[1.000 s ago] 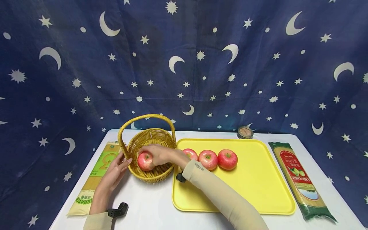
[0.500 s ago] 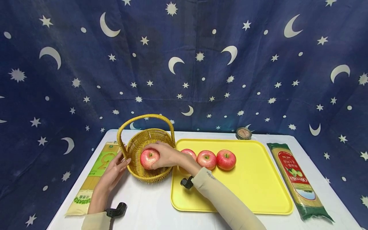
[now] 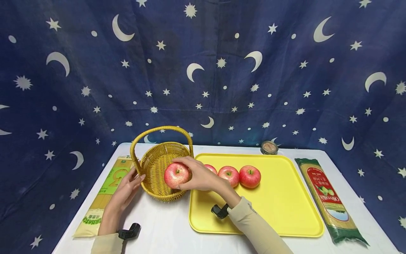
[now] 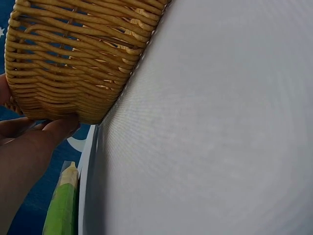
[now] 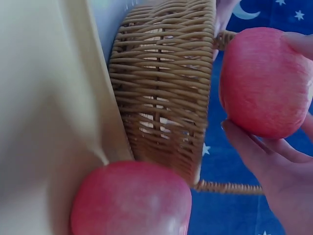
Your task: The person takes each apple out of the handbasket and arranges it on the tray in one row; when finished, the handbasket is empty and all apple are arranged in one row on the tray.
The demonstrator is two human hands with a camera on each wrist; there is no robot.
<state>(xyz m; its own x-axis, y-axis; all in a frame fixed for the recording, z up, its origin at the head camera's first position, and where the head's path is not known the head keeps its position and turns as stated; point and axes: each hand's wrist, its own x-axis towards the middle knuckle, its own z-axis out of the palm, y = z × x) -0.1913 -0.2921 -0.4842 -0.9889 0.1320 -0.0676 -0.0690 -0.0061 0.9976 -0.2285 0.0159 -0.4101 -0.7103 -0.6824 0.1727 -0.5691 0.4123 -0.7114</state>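
Note:
My right hand (image 3: 203,175) grips a red apple (image 3: 176,175) between thumb and fingers, over the right part of a wicker basket (image 3: 155,176). In the right wrist view this apple (image 5: 266,83) is just above the basket's rim, apart from it. No other apple shows inside the basket. My left hand (image 3: 125,190) holds the basket's left rim near the foot of the arched handle, and in the left wrist view its fingers (image 4: 61,128) touch the woven side (image 4: 78,63). On the yellow tray (image 3: 279,211) three apples sit in a row: the left one (image 3: 210,168) partly hidden by my hand, the middle one (image 3: 229,175), the right one (image 3: 250,176).
A green and yellow pasta packet (image 3: 106,194) lies left of the basket, partly under my left arm. Another pasta packet (image 3: 330,201), red and green, lies right of the tray. A small round tin (image 3: 269,147) stands behind the tray. A dark star-patterned cloth (image 3: 222,88) hangs behind.
My right hand has raised the apple from inside the basket and brought it right, toward the tray. My left hand stays on the basket rim.

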